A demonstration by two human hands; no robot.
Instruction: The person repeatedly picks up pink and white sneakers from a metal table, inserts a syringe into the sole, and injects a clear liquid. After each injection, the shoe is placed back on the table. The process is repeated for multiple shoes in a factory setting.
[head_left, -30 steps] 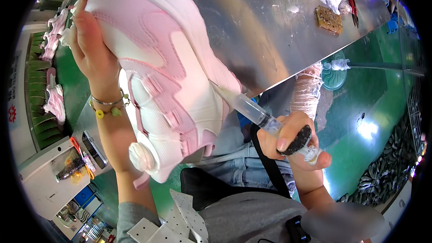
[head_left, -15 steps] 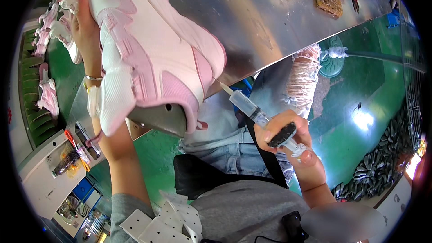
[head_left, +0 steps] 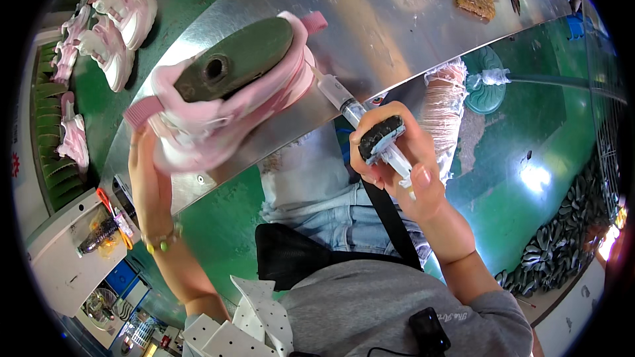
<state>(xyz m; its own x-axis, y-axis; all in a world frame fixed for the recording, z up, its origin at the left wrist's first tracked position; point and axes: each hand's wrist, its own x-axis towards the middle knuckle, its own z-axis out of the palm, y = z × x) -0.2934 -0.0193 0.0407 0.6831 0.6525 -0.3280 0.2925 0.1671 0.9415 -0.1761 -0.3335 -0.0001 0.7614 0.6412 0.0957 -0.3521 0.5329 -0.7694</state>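
One pink shoe (head_left: 228, 118) against left hand (head_left: 151, 168), fingers mostly hidden — grip unclear, syringe (head_left: 340, 99) clamped in right fingers (head_left: 418, 133)

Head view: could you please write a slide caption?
Left hand holds a pink-and-white shoe; right hand grips a syringe.

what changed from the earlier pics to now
The shoe has turned so its opening, filled by a dark green last, faces the camera. The left hand shifted lower in view; the right hand moved up and slightly left with the syringe. Nothing was let go. The brown block still lies on the metal table.
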